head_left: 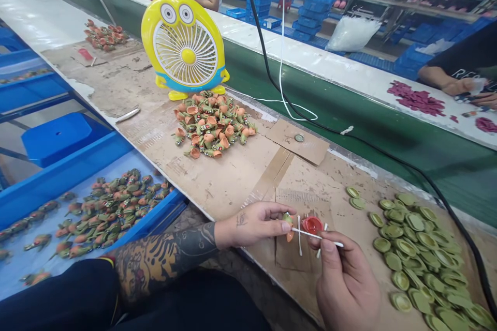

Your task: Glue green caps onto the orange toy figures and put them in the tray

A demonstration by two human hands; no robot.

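My left hand (264, 223) pinches a small green and orange figurine (288, 221) between thumb and fingers, near the table's front edge. Between the thumb and fingers of my right hand (345, 274) is a white cotton swab (318, 236), its left tip at the figurine. A round red dish (312, 225) sits on cardboard just behind the swab. More swabs lie beside the dish, one of them (299, 243) left of it. Behind my hands is a pile of similar green and orange figurines (212, 126).
A yellow fan (188, 46) stands behind the pile. Green oval pieces (423, 253) are heaped at right. A blue tray (77, 165) with figurines is at left. A black cable (392, 152) runs along the back. Two people sit across the table.
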